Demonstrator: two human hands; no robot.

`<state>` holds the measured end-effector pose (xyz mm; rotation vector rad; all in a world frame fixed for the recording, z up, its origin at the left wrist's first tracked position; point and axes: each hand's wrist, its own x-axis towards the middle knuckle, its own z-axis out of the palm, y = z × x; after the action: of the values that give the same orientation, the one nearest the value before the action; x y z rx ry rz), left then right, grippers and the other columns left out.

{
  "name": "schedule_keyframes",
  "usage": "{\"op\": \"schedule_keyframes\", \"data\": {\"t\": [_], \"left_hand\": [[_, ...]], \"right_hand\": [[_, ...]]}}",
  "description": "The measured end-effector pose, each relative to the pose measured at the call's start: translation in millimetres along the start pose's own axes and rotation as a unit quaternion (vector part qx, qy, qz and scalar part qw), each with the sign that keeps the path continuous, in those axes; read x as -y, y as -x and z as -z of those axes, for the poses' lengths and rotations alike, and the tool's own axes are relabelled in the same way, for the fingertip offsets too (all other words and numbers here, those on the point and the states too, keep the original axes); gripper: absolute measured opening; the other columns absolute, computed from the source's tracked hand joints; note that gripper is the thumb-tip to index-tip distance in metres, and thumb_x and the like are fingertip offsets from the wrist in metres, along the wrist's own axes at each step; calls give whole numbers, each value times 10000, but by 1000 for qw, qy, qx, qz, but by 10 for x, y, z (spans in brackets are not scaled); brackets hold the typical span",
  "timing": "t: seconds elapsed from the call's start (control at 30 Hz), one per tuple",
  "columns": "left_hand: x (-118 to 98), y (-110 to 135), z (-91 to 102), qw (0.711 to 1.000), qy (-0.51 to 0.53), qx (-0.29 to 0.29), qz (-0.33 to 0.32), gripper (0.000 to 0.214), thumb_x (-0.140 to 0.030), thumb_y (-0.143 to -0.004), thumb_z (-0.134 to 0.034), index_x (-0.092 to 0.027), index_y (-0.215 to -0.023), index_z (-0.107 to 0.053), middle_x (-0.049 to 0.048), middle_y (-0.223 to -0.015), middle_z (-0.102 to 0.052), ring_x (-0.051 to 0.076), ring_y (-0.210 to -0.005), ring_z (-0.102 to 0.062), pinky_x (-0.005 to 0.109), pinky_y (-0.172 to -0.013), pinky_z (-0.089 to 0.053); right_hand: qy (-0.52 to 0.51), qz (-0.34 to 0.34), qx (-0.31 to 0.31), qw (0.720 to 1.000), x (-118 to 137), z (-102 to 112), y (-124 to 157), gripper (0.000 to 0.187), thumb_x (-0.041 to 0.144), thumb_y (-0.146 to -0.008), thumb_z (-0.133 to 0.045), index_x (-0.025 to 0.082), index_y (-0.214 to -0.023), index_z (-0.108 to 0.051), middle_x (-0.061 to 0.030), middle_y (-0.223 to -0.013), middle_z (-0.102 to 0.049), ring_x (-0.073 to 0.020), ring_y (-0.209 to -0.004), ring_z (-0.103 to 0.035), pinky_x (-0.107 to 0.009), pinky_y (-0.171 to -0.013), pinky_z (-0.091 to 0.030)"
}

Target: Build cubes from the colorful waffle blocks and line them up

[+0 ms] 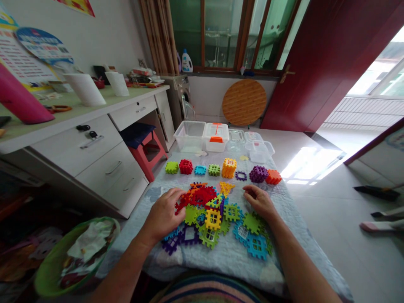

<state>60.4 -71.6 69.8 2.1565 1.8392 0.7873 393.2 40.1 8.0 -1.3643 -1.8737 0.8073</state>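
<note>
A heap of flat plastic waffle-grid building pieces (pixel 211 219) in red, yellow, green, blue and purple lies in the middle of a pale quilted blanket (pixel 227 265). My left hand (pixel 164 214) rests on the heap's left side, fingers spread over red pieces, gripping none that I can see. My right hand (pixel 259 202) lies on the blanket at the heap's right edge, fingers curled and empty. Beyond the heap stands a row of several assembled block shapes, among them a green cube (pixel 172 167), a red cube (pixel 186 166) and an orange-yellow tower (pixel 229 168).
Clear plastic storage boxes (pixel 189 135) stand past the blanket's far edge. On the left are a white drawer desk (pixel 94 143) and a red step stool (pixel 148 151). A green basket (pixel 75 256) holding cloth sits at lower left. Tiled floor (pixel 347 235) lies to the right.
</note>
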Motion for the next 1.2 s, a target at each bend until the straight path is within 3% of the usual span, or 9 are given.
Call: {"op": "schedule_keyframes", "data": {"t": [0.13,0.27,0.37,0.57,0.73,0.83,0.93,1.2], "left_hand": [[-82,-106,12,998,68,14,-8,411,-134,-724,-498,-196,-1116,-607,68,-1169,-650,218,-1079,-607,354,-975,-470],[-107,-187,-29,993,103,35,42,374,-127,-764,-428,-203,-1055,-649,38,-1056,-711,199,-979,-657,331,-919,-495],[-71,-238,-57,993,93,43,52,409,-130,-769,-422,-197,-1111,-636,44,-1071,-707,209,-1006,-650,341,-932,-489],[50,-389,-121,996,27,85,-13,398,-97,-757,-420,-170,-1077,-646,82,-1092,-644,211,-1037,-610,340,-963,-465],[-7,-451,-144,994,-58,75,-44,405,-173,-737,-545,-193,-1130,-638,94,-1174,-632,273,-1088,-558,425,-994,-403],[-86,-462,-174,990,-55,106,-80,480,-260,-686,-657,-222,-1163,-626,89,-1216,-630,307,-1149,-517,454,-1017,-363],[-125,-481,-223,985,-65,130,-91,536,-246,-646,-682,-225,-1177,-622,101,-1199,-643,323,-1152,-512,468,-1013,-351],[-122,-546,-252,985,-37,107,-128,543,-200,-626,-642,-210,-1169,-621,97,-1129,-660,299,-1092,-548,474,-1026,-344]], "right_hand": [[0,-1,4,1000,20,3,2,315,369,-763,-552,151,-963,-660,-19,-709,-633,-157,-624,-575,-281,-611,-474],[-3,-2,4,1000,41,4,10,322,378,-762,-544,152,-961,-657,-21,-717,-638,-160,-632,-584,-283,-615,-481],[-3,-2,3,1000,43,0,14,326,378,-762,-545,149,-965,-658,-29,-730,-648,-163,-641,-590,-289,-625,-487],[-8,-2,3,1000,29,-5,19,307,366,-764,-556,165,-973,-658,-21,-725,-643,-161,-637,-584,-281,-615,-482],[-5,2,1,1000,33,-2,24,292,354,-765,-553,171,-966,-660,-18,-717,-643,-157,-627,-578,-278,-607,-476],[-3,2,-2,1000,41,-5,26,288,352,-765,-550,170,-959,-662,-19,-719,-646,-158,-630,-580,-280,-609,-478],[-1,1,-4,1000,54,-7,26,297,362,-764,-546,170,-960,-659,-17,-714,-641,-156,-626,-577,-279,-606,-476],[10,3,2,1000,70,6,27,293,354,-765,-542,168,-960,-657,-21,-723,-649,-160,-641,-589,-284,-625,-485]]}}
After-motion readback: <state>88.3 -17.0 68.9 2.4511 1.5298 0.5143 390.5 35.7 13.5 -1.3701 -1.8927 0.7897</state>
